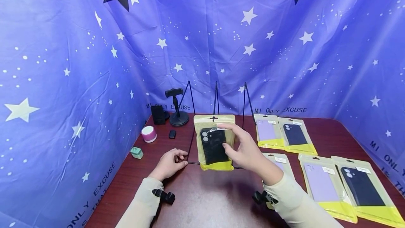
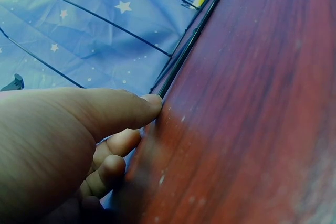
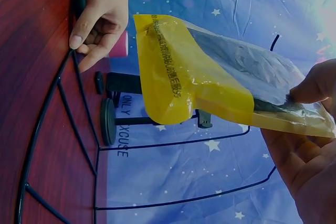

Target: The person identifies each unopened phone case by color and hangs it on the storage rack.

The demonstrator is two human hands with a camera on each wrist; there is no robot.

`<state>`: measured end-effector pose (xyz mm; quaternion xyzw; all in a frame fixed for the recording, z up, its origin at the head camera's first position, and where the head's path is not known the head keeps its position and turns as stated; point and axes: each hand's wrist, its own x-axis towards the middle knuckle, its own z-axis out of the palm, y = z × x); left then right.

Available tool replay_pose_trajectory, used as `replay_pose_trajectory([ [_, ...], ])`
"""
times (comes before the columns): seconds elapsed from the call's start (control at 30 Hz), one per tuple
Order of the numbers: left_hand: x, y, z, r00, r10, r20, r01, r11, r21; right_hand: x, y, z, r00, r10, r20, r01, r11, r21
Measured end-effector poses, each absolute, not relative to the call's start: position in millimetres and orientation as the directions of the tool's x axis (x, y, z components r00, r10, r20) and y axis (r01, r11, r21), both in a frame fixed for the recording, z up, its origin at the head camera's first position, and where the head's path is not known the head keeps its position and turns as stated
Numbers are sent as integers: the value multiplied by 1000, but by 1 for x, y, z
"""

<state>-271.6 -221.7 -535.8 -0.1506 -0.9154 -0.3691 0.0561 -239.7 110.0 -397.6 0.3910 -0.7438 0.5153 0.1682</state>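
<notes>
Blue-violet star-printed cloth [image 1: 202, 45] hangs around a dark red wooden bench [image 1: 202, 196], on which a person's left hand [image 1: 169, 164] pinches the near left corner of a black wire rack [image 2: 195, 34] between thumb and fingers. Gripped between the thumb and fingers of the right hand [image 1: 245, 150], a clear pouch with a yellow bottom [image 1: 216, 166], containing a black phone case [image 1: 214, 149], stands upright before the rack's middle prong, though whether it hangs there cannot be told. More pouches [image 1: 336, 205] with lilac or dark cases lie at right; a black stand [image 1: 179, 118] rises at left.
</notes>
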Motion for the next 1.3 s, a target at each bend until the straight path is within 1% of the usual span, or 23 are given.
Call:
replay_pose_trajectory([
  [0.27,-273,-222,-539,-949,230,215,315,689,653,-255,109,-400,-665,-385,640,-738,206,-643],
  [0.33,-273,-222,-540,-949,229,216,315,689,653,-259,109,-400,-666,-386,638,-735,196,-649],
  [0.5,-273,-222,-539,-949,228,216,314,688,654,-270,109,-400,-654,-391,647,-741,157,-653],
  [0.77,-273,-222,-539,-949,232,215,316,675,667,-286,105,-398,-641,-336,690,-762,165,-627],
  [0.93,-273,-223,-539,-947,232,222,321,672,667,-285,101,-385,-629,-318,710,-773,154,-615],
  [1.07,-273,-223,-540,-945,236,228,328,676,660,-283,98,-373,-643,-305,703,-762,159,-628],
  [1.3,-272,-223,-538,-945,239,222,326,679,657,-296,99,-370,-670,-287,685,-742,212,-636],
])
